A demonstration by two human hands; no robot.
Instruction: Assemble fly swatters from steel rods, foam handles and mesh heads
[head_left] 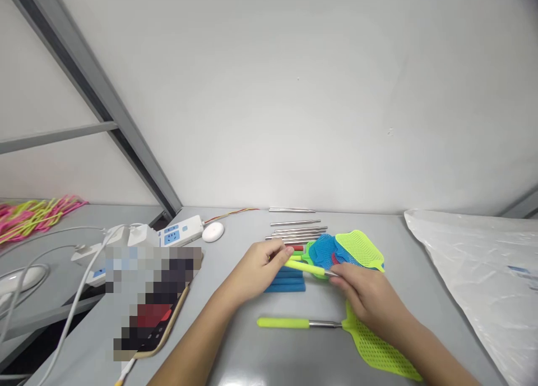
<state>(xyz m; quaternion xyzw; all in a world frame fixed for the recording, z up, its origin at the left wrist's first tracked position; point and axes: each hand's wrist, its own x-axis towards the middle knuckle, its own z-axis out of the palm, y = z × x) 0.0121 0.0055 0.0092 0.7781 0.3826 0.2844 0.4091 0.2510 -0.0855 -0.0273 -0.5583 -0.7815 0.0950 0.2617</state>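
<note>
My left hand (pixel 261 269) is closed around one end of a yellow-green fly swatter handle (pixel 309 268). My right hand (pixel 367 293) pinches the short metal rod (pixel 332 274) at the handle's other end. Below them lies a whole yellow-green fly swatter (pixel 283 322), its mesh head partly under my right forearm. Several blue handles (pixel 288 288) sit beside my left hand, partly covered by it. Behind my hands are loose mesh heads, among them a yellow-green head (pixel 360 249) and a blue head (pixel 323 250). Several metal rods (pixel 296 223) lie in a row near the wall.
To the left are a phone (pixel 168 302), a power strip (pixel 180 231) with plugs and white cables, and a white oval object (pixel 213 232). A clear plastic bag (pixel 474 274) covers the table's right side. Pink and yellow strands (pixel 42 215) lie far left.
</note>
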